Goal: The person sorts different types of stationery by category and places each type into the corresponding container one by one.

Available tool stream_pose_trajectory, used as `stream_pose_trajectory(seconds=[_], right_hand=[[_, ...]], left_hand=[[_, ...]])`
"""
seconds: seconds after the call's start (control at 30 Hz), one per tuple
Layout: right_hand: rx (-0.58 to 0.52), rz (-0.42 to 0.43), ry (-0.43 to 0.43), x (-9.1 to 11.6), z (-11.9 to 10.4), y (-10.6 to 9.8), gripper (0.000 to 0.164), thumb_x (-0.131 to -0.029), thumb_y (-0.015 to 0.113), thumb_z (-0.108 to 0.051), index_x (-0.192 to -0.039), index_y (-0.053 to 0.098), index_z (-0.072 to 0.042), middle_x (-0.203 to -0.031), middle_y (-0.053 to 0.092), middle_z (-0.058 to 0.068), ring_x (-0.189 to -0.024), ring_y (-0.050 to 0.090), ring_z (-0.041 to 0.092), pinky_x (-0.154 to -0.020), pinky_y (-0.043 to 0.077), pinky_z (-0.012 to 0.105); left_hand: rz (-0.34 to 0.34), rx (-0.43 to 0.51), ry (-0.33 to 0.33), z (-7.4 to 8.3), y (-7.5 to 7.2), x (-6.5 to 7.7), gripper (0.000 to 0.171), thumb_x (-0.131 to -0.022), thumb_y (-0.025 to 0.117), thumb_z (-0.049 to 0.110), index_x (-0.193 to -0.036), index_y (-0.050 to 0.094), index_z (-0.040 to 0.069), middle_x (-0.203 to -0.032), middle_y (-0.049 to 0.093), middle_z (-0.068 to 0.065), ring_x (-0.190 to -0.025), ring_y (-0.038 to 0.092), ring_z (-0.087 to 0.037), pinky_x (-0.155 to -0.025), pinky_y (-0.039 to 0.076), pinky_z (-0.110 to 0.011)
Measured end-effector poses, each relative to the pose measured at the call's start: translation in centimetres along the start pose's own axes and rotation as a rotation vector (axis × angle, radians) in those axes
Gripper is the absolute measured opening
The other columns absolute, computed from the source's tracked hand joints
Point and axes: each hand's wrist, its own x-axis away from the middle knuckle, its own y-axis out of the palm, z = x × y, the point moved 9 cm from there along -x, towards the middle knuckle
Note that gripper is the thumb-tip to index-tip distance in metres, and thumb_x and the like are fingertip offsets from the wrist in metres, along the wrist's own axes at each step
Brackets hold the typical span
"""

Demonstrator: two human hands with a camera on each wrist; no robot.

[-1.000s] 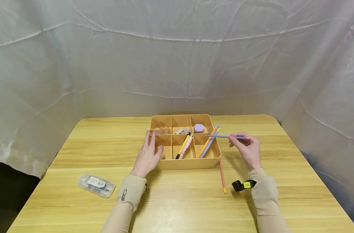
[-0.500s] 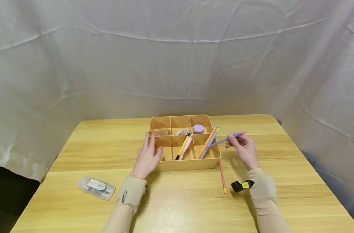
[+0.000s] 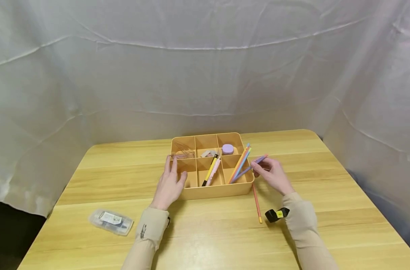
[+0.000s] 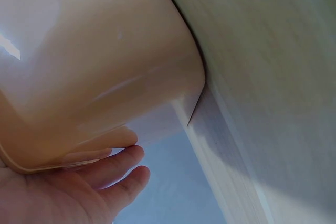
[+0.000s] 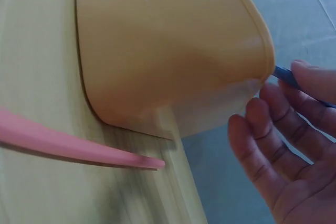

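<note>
In the head view, my right hand [image 3: 273, 175] pinches a purple pencil [image 3: 243, 174] with a pinkish end. Its lower part slants over the right wall into the front right compartment of a tan six-compartment organizer box [image 3: 216, 193]. An orange pencil [image 3: 238, 167] and a blue pencil [image 3: 244, 162] lean in that same compartment. My left hand [image 3: 168, 187] rests at the box's left side, fingers extended along the wall and rim. The left wrist view shows two of its fingers [image 4: 128, 187] loosely stretched by the outer wall. A coral pencil [image 3: 257, 203] lies outside the box's front right corner.
The front middle compartment holds a yellow-black pen [image 3: 210, 170] and a pink pen [image 3: 213, 172]. Behind are a lilac rounded item [image 3: 227, 149], small pale pieces [image 3: 206, 154] and clear set squares [image 3: 184, 150]. A transparent case [image 3: 111, 221] lies front left on the wooden table [image 3: 208, 236].
My right hand has moved left toward the box, tilting the purple pencil from nearly level to slanting down into the front right compartment. The left hand keeps its place on the box.
</note>
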Motion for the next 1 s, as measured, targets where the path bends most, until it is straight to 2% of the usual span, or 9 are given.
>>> stream_pose_trajectory(seconds=[0.13,0.37,0.73,1.0], right_hand=[[0.064,-0.049,0.024,0.1,0.1,0.6,0.024,-0.099,0.063,-0.017,-0.11,0.07,0.004,-0.104,0.072,0.025,-0.085,0.068,0.008,-0.074,0.057,0.02],[0.077,-0.075,0.03,0.2,0.4,0.9,0.024,-0.099,0.063,-0.016,-0.112,0.069,0.003,-0.107,0.073,0.024,-0.09,0.069,0.016,-0.078,0.054,0.018],[0.011,-0.077,0.022,0.2,1.2,1.7,0.026,-0.101,0.06,-0.013,-0.117,0.067,0.006,-0.116,0.07,0.026,-0.097,0.065,0.0,-0.088,0.051,0.013],[-0.017,-0.07,0.025,0.2,1.5,1.9,0.027,-0.101,0.059,-0.015,-0.118,0.065,0.006,-0.117,0.068,0.025,-0.098,0.066,0.005,-0.087,0.052,0.014]], left_hand=[[0.001,0.002,-0.003,0.0,-0.1,0.0,0.072,-0.105,0.044,0.035,-0.161,0.013,0.002,-0.17,-0.001,-0.02,-0.139,0.04,-0.056,-0.117,0.033,-0.065],[0.002,0.005,-0.008,0.0,-0.1,0.0,0.072,-0.105,0.045,0.035,-0.161,0.014,0.003,-0.17,-0.002,-0.02,-0.138,0.041,-0.056,-0.116,0.033,-0.065],[0.016,0.013,-0.003,-0.1,-0.1,0.0,0.07,-0.105,0.046,0.035,-0.161,0.018,0.005,-0.17,0.0,-0.021,-0.136,0.043,-0.056,-0.114,0.035,-0.067],[0.021,0.015,-0.004,-0.1,-0.1,0.1,0.07,-0.104,0.047,0.035,-0.161,0.019,0.006,-0.17,0.002,-0.022,-0.136,0.042,-0.058,-0.113,0.034,-0.069]])
